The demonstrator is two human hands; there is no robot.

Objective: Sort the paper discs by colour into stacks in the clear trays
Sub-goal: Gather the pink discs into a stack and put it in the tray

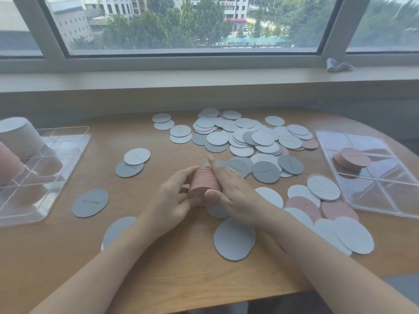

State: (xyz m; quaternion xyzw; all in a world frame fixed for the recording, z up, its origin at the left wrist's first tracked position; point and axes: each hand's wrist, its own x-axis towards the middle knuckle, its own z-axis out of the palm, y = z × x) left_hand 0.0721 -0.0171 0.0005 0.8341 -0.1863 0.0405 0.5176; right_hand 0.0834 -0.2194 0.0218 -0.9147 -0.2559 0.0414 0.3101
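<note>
A thick stack of pink discs [203, 183] stands on edge at the table's middle, held between both hands. My left hand [174, 197] grips its left side with curled fingers. My right hand [229, 186] presses its right side, fingers straight and thumb under the front. Loose white, grey and pink discs [244, 137] lie scattered across the table. The left clear tray [65, 159] holds a tall white stack [19, 137] and a pink stack [9, 164]. The right clear tray [385, 200] holds a short pink stack [352, 158].
The round wooden table [158, 257] sits against a window sill. A grey disc [90, 202] lies near the left tray. Large white discs [234, 239] lie under my right forearm. A crumpled cloth [337, 65] rests on the sill.
</note>
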